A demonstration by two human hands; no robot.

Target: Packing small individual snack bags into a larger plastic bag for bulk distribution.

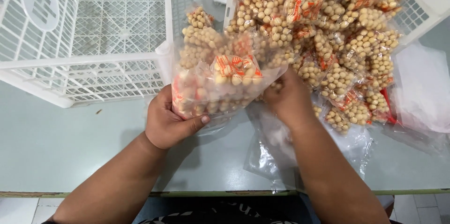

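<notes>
A clear plastic bag (215,88) of small round tan nuts is gripped at its lower corner by the left hand (166,121), fingers curled, thumb pressed across the front. The right hand (288,97) is closed on the bag's other edge, beside a glossy heap of packets (337,36). Alongside on the smooth grey table (56,144) sits a white lattice crate (84,31).

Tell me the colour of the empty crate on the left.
White, a plastic lattice crate, clearest in the head view.
</notes>
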